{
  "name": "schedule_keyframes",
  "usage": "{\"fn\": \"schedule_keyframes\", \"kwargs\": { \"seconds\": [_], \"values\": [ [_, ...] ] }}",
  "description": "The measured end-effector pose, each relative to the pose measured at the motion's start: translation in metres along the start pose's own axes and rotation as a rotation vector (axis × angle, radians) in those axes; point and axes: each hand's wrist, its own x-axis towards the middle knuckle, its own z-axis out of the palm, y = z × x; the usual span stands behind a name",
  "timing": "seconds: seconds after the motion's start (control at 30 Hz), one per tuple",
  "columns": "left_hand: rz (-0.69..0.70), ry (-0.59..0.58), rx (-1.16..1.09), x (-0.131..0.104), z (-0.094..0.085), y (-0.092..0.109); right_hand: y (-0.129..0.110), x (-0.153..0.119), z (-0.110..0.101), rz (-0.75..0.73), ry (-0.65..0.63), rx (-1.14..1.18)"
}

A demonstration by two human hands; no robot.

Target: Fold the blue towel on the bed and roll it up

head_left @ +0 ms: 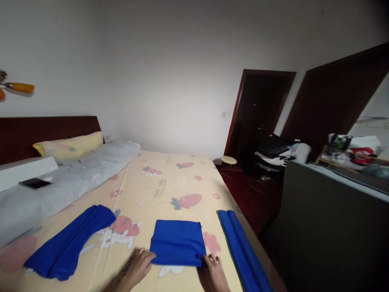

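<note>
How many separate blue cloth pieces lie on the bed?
3: left cloth; middle cloth, touched by left hand and right hand; right cloth, along the bed's edge. Folds could hide more.

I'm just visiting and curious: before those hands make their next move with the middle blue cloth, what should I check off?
1. Left hand at the middle blue cloth: ok, fingertips at its near left corner.
2. Right hand at the cloth: ok, fingers at its near right corner.
3. Both corners firmly pinched: cannot tell; the fingers hide the contact.
4. Middle cloth perfectly smooth: not ok, faint creases show in its near half.
5. Other cloths out of the way: ok, the left blue cloth and right blue cloth lie apart from it.
6. Dark flat device away from the cloth: ok, it lies over on the grey bedding.
</note>
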Motion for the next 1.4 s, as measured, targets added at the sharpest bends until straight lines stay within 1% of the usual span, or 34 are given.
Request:
{"fn": "schedule_keyframes", "kwargs": {
  "seconds": [0.07, 0.17, 0.23, 0.3, 0.37, 0.43, 0.5, 0.57, 0.63, 0.67, 0.7, 0.77, 0.87, 0.93, 0.97, 1.0, 1.03, 1.1, 1.13, 1.17, 1.2, 1.23, 1.3, 1.4],
  "values": [
    [-0.052, -0.032, -0.016, -0.006, -0.001, 0.003, -0.002, -0.006, -0.006, 0.039, -0.051, 0.033],
    [-0.13, -0.087, -0.018, -0.012, 0.003, 0.006, -0.007, -0.008, -0.011, 0.084, -0.121, 0.044],
    [-0.179, -0.094, 0.011, -0.01, 0.008, 0.011, -0.013, -0.004, -0.01, 0.14, -0.1, -0.006],
    [-0.225, -0.073, 0.05, -0.005, 0.013, 0.02, -0.02, 0.003, -0.006, 0.2, -0.044, -0.072],
    [-0.229, -0.049, 0.071, 0.001, 0.018, 0.034, -0.03, 0.01, 0.002, 0.176, -0.015, -0.082],
    [-0.159, -0.059, 0.056, 0.007, 0.024, 0.051, -0.045, 0.016, 0.011, 0.059, -0.055, -0.006],
    [-0.025, -0.092, 0.015, 0.011, 0.031, 0.068, -0.063, 0.02, 0.018, -0.069, -0.145, 0.111],
    [0.115, -0.098, -0.039, 0.012, 0.037, 0.079, -0.079, 0.022, 0.021, -0.118, -0.217, 0.201],
    [0.202, -0.095, -0.088, 0.012, 0.04, 0.08, -0.085, 0.025, 0.02, -0.121, -0.271, 0.238],
    [0.209, -0.107, -0.102, 0.012, 0.039, 0.077, -0.083, 0.026, 0.018, -0.113, -0.294, 0.237],
    [0.186, -0.128, -0.103, 0.012, 0.037, 0.072, -0.078, 0.027, 0.016, -0.094, -0.309, 0.226],
    [0.075, -0.18, -0.073, 0.011, 0.03, 0.057, -0.06, 0.028, 0.013, -0.01, -0.309, 0.182],
    [-0.123, -0.205, 0.011, 0.011, 0.022, 0.04, -0.036, 0.029, 0.014, 0.166, -0.243, 0.09],
    [-0.196, -0.179, 0.07, 0.012, 0.023, 0.039, -0.032, 0.03, 0.018, 0.214, -0.218, 0.046],
    [-0.207, -0.151, 0.09, 0.013, 0.027, 0.043, -0.035, 0.031, 0.02, 0.199, -0.208, 0.042],
    [-0.187, -0.126, 0.097, 0.015, 0.032, 0.048, -0.041, 0.032, 0.023, 0.149, -0.204, 0.055],
    [-0.126, -0.111, 0.083, 0.017, 0.037, 0.055, -0.048, 0.034, 0.025, 0.066, -0.212, 0.084],
    [0.067, -0.11, 0.011, 0.021, 0.049, 0.068, -0.063, 0.038, 0.028, -0.125, -0.261, 0.163],
    [0.16, -0.123, -0.03, 0.024, 0.053, 0.073, -0.069, 0.041, 0.029, -0.194, -0.293, 0.198],
    [0.222, -0.138, -0.062, 0.027, 0.056, 0.075, -0.072, 0.043, 0.029, -0.223, -0.317, 0.222],
    [0.244, -0.152, -0.08, 0.03, 0.057, 0.076, -0.071, 0.045, 0.028, -0.219, -0.336, 0.236],
    [0.225, -0.164, -0.087, 0.033, 0.056, 0.074, -0.068, 0.047, 0.027, -0.192, -0.344, 0.239],
    [0.122, -0.185, -0.083, 0.038, 0.05, 0.066, -0.053, 0.05, 0.024, -0.092, -0.338, 0.219],
    [-0.115, -0.182, -0.01, 0.045, 0.039, 0.054, -0.024, 0.052, 0.024, 0.137, -0.278, 0.126]
  ]
}}
